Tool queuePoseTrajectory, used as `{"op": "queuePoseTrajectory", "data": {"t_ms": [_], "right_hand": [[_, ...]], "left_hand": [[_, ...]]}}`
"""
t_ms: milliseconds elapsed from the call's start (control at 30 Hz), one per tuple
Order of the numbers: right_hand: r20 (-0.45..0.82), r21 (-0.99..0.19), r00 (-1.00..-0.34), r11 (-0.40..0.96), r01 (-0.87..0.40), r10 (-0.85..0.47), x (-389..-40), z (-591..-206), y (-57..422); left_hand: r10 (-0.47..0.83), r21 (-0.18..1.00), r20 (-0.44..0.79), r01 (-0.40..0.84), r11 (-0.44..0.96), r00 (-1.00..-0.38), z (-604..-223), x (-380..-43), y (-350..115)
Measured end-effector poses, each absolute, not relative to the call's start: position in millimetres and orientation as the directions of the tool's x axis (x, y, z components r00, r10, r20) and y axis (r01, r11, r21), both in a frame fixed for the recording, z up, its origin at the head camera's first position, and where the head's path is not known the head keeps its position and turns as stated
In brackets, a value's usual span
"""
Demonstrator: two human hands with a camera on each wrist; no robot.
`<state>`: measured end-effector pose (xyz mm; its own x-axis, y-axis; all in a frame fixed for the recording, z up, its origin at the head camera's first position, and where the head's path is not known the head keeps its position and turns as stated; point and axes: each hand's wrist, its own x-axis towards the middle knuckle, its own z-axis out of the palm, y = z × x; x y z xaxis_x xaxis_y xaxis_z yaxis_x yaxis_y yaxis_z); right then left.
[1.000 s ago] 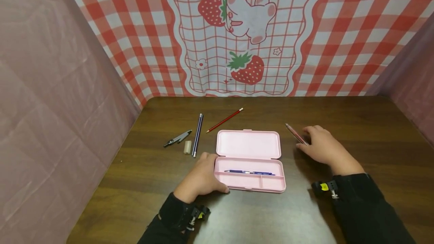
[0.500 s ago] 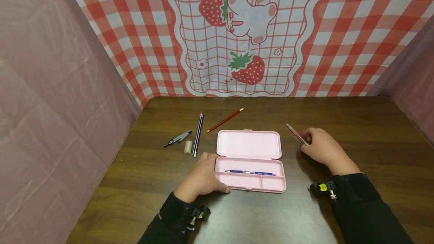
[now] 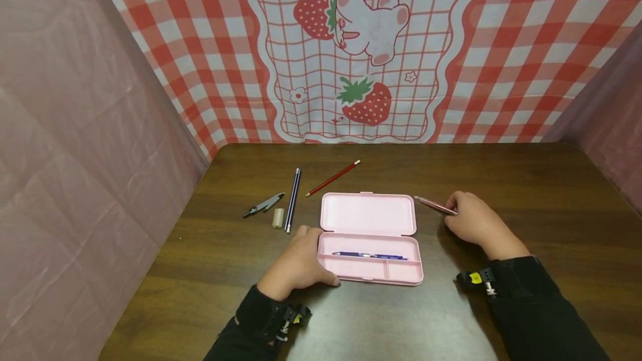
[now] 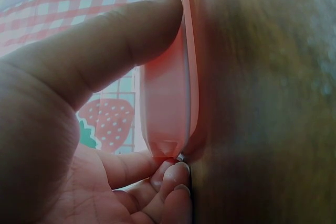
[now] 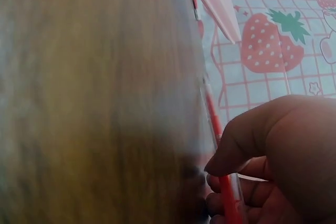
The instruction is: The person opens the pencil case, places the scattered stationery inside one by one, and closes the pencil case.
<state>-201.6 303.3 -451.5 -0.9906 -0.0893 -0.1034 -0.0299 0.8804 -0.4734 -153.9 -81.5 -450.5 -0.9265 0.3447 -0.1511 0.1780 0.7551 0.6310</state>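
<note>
A pink pencil case (image 3: 368, 282) lies with its lid up in the middle of the table, a blue pen (image 3: 370, 255) in its long compartment. My left hand (image 3: 302, 263) holds the case's left end. In the left wrist view the thumb lies along the case's (image 4: 167, 93) side and the fingers bend at its corner. To the right of the case, my right hand (image 3: 473, 219) pinches a red pen with a clear barrel (image 3: 433, 204) between thumb and fingers. The pen's tip points left, close to the lid's (image 3: 368, 213) right edge. In the right wrist view the pen (image 5: 214, 114) slants through the grip.
Left of the case lie a grey compass (image 3: 263, 205), a pale eraser (image 3: 278, 218) and dark striped pencils (image 3: 292, 200). Behind the lid is a red pencil (image 3: 333, 178). A checked strawberry cloth (image 3: 351, 71) hangs along the table's back edge.
My right hand's fingers have closed on the red pen and turned it, so its tip swings left toward the case lid. The left hand stays on the case.
</note>
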Motion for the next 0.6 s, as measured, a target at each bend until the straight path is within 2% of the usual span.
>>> {"op": "queuePoseTrajectory", "data": {"t_ms": [233, 600], "right_hand": [[-0.126, -0.494, -0.989, 0.870, -0.002, -0.074, -200.1, -449.0, 301.3], [0.001, -0.506, -0.997, 0.860, -0.071, -0.082, -193.2, -430.2, 287.8]], "left_hand": [[0.348, 0.627, -0.146, 0.186, 0.757, -0.926, -450.8, -153.5, -81.8], [0.344, 0.627, -0.153, 0.179, 0.759, -0.926, -450.6, -153.9, -81.9]]}}
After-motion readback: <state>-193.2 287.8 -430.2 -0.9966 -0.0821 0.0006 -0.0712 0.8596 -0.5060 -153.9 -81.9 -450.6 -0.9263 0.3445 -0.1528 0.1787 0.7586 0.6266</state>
